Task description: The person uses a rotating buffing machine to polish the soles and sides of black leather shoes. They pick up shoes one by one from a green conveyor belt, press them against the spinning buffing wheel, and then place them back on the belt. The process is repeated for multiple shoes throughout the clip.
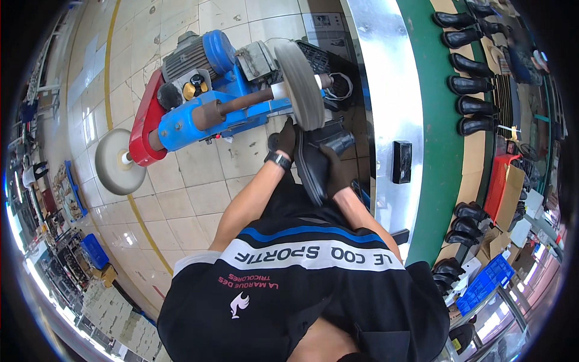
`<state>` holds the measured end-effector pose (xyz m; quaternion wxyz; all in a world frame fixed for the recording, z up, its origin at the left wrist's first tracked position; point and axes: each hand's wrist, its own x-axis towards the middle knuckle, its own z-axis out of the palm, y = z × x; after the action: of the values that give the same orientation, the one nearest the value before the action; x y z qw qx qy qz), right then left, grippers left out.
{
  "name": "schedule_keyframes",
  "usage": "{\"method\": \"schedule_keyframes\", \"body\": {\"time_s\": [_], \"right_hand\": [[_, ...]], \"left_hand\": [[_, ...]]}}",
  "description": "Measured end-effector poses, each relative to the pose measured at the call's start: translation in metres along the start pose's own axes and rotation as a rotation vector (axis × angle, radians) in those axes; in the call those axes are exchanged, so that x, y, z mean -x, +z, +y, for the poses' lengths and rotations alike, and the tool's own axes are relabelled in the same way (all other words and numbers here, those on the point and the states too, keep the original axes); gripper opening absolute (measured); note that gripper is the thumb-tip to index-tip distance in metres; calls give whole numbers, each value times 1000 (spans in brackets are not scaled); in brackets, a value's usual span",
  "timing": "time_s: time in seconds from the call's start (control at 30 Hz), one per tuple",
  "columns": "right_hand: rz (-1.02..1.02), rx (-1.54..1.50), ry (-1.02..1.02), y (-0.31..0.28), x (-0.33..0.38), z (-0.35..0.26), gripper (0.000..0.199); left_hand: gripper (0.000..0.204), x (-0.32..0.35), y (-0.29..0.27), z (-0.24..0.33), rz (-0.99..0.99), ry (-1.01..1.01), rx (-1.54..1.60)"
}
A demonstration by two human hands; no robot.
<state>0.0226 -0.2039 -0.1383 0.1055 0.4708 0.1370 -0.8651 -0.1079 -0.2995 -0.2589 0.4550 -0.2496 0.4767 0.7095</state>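
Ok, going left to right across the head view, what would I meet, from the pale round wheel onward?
Pale round wheel, red cover, left hand, black shoe, right hand, shiny metal strip, green strip, red box.

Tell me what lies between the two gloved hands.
A black shoe lies between the left hand and the right hand, as the head view shows.
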Motion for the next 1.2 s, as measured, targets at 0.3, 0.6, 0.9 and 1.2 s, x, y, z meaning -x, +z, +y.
{"method": "schedule_keyframes", "body": {"time_s": [0.3, 0.6, 0.9, 1.2], "right_hand": [[14, 430, -110, 39, 33, 12, 75], [-226, 1316, -240, 52, 105, -47, 108], [-213, 599, -137, 14, 101, -57, 80], [-219, 131, -106, -29, 58, -35, 61]], "left_hand": [[27, 51, -61, 9, 155, 347, -131], [41, 156, -2, 62, 196, 219, 0], [33, 5, -26, -27, -376, 674, -729], [35, 33, -13, 17, -180, 783, -1284]]}}
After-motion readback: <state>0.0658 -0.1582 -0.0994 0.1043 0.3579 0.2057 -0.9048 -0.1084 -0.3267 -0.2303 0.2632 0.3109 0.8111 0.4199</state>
